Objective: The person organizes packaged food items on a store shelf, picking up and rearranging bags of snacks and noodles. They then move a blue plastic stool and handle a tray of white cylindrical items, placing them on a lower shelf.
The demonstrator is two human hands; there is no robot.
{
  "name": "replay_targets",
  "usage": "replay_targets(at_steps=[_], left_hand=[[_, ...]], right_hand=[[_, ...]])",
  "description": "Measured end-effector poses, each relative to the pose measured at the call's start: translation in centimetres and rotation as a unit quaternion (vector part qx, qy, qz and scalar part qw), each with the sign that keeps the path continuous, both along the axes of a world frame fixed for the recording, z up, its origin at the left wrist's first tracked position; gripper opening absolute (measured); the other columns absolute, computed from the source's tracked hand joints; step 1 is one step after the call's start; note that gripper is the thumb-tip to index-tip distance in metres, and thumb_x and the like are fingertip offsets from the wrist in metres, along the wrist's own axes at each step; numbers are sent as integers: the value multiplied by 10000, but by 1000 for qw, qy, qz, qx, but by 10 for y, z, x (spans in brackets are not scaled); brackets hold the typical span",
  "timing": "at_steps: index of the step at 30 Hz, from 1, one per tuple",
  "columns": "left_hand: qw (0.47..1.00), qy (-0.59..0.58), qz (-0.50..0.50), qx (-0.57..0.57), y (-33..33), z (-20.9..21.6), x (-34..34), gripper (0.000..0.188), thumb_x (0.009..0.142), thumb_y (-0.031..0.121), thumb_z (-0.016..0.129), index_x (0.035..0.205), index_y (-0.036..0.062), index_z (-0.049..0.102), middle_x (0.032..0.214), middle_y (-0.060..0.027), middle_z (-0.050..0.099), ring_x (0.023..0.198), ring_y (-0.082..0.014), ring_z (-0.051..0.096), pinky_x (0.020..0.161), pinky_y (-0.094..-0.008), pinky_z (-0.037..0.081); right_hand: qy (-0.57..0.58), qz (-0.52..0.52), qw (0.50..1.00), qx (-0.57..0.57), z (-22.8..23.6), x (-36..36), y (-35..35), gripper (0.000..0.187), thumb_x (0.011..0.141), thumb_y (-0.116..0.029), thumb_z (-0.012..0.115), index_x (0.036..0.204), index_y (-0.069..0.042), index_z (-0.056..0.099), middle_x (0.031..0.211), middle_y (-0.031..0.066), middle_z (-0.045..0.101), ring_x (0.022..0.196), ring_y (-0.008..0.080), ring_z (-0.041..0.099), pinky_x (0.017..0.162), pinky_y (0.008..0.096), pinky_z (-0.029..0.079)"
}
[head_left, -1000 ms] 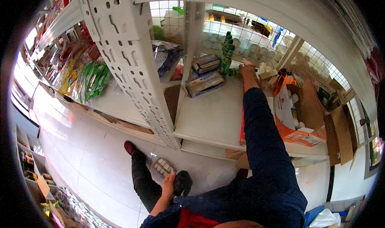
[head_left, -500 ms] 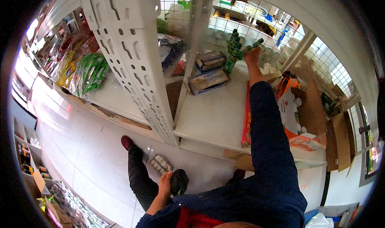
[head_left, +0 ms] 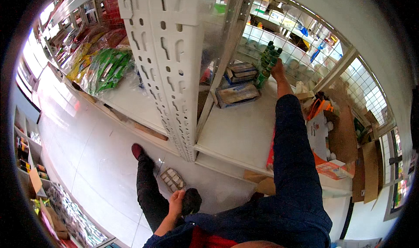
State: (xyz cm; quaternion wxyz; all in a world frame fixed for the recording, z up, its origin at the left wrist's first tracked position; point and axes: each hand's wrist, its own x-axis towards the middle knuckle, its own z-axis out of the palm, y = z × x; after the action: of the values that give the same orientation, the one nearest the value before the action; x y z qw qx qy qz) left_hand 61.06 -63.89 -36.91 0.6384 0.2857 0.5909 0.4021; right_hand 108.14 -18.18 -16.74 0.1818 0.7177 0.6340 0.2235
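Observation:
My right arm stretches out over the white shelf, and my right hand [head_left: 278, 69] is closed at the dark neck of a green bottle [head_left: 273, 57]. Several more dark-capped green bottles [head_left: 262, 77] stand close together just left of it, near the wire mesh. Low in front of my body, my left hand [head_left: 176, 202] is closed on a dark, crumpled cloth-like bundle [head_left: 191, 201]; its exact kind is unclear. Two blue-edged boxes, an upper one [head_left: 241, 72] and a lower one [head_left: 238, 94], lie beside the bottles on the left.
A perforated white post [head_left: 168, 64] divides the shelving. Green plastic packs [head_left: 108, 69] fill the left shelf. An open carton [head_left: 342, 134] stands right of my arm. On the floor lies a wrapped pack of pale blocks [head_left: 173, 180] near my foot.
My right hand has lowered the tilted bottle, which now stands more upright against the other green bottles. My left hand keeps its grip on the dark bundle. The view has shifted slightly left.

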Motion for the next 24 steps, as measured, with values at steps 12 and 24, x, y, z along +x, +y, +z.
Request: replay_targets(at_steps=[12, 24], left_hand=[[993, -115, -20, 4, 6, 41, 13, 235, 889, 251, 542, 901, 19, 581, 746, -19, 560, 701, -108, 528, 635, -236, 433], [958, -238, -69, 142, -4, 129, 26, 188, 819, 63, 588, 988, -17, 570, 847, -77, 616, 722, -150, 586, 664, -286, 488]], right_hand=[[364, 77, 833, 409, -1, 61, -99, 566, 836, -139, 563, 1308, 28, 300, 1223, 226, 405, 982, 271, 500, 801, 396, 441], [626, 226, 709, -234, -30, -236, -429, 583, 862, -274, 573, 1340, -54, 323, 1287, 118, 435, 1168, 225, 422, 975, 342, 348]])
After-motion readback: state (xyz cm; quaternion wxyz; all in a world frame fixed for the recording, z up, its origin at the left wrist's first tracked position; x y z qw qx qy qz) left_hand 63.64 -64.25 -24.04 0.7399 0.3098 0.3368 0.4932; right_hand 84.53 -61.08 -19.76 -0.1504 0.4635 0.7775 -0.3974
